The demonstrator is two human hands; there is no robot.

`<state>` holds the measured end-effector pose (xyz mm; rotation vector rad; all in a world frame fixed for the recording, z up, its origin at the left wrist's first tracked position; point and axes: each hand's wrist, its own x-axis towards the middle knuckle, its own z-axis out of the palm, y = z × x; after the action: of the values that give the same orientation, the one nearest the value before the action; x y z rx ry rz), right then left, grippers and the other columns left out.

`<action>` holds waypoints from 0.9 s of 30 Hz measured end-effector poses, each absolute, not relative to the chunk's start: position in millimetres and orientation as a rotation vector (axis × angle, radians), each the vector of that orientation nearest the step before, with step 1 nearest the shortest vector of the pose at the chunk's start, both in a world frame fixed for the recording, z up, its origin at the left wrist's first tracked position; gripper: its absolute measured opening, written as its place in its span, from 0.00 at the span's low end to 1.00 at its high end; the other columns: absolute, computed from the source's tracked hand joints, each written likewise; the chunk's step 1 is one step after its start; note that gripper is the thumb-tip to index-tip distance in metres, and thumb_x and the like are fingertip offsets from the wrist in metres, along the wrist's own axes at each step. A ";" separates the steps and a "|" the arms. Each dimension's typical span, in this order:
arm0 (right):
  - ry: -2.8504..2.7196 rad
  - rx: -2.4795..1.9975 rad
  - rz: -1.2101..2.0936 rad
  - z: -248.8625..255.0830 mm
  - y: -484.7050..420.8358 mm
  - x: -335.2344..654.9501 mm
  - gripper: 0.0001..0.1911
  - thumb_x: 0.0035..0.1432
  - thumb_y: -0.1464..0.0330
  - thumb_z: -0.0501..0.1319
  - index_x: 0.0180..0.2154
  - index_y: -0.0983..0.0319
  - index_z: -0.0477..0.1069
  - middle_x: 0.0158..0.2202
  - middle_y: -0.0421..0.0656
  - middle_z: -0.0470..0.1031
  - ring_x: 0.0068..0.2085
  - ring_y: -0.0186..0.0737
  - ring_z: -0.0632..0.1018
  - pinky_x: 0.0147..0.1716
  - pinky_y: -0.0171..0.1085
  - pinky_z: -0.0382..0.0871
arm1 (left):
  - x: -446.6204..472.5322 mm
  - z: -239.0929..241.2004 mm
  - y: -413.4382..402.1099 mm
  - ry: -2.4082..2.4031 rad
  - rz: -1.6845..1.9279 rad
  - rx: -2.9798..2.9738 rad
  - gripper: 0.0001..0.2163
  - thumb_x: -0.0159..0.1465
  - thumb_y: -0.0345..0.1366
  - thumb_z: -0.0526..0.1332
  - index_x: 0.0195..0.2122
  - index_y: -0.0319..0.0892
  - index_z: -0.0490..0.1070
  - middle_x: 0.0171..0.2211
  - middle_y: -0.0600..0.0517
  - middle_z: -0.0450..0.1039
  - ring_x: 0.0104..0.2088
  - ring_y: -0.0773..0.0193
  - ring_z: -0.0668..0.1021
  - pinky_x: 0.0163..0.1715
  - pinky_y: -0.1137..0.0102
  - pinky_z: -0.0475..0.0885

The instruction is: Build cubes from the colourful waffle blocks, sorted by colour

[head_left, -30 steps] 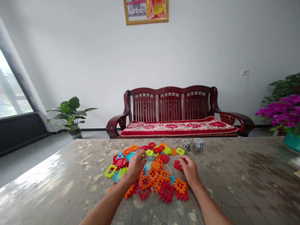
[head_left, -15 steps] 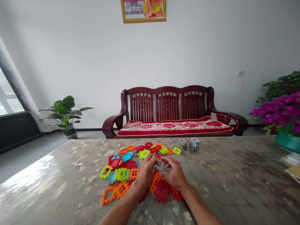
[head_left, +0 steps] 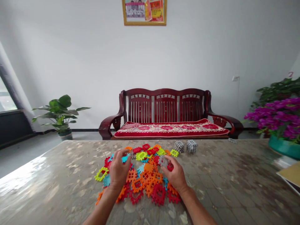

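A grey interlocking toy tile (head_left: 162, 161) with notched edges is pinched between the thumb and fingers of my right hand (head_left: 175, 175), over the right part of the pile. My left hand (head_left: 120, 170) hovers above the pile's left side, holding nothing, its thumb apart from its bent fingers. Beneath both hands lie many notched plastic tiles in several colours, among them a dark red tile (head_left: 158, 194), an orange tile (head_left: 137, 185) and a lime-green tile (head_left: 101, 174). Part of the pile is hidden behind my left hand. Close to my left fingertips lies another grey tile (head_left: 132, 155).
Two grey assembled blocks (head_left: 179, 146) stand beyond the pile on the patterned table (head_left: 222, 184). On the right are a teal flower pot (head_left: 282, 147) and a tan book-like item (head_left: 290, 175). Past the table's far edge stands a wooden bench (head_left: 165, 107).
My left hand has let go of the grey tile and moved left, its fingers spreading. My right hand keeps the tile. The view has shifted slightly.
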<state>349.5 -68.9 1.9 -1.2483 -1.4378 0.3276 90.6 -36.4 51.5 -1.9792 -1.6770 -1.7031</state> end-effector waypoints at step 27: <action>-1.396 -2.167 -0.218 -17.2 -61.7 442.6 0.29 0.57 0.55 0.60 0.57 0.62 0.68 0.51 0.51 0.77 0.51 0.54 0.76 0.49 0.46 0.67 | -29.3 23.5 -27.4 -2.770 -1.359 -1.335 0.18 0.59 0.40 0.56 0.49 0.46 0.76 0.37 0.51 0.80 0.38 0.57 0.78 0.26 0.73 0.64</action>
<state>442.6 -61.7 -17.2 -2.1669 -1.3960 -0.2177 -29.3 -27.4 23.5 -1.3345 -2.7705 -1.3594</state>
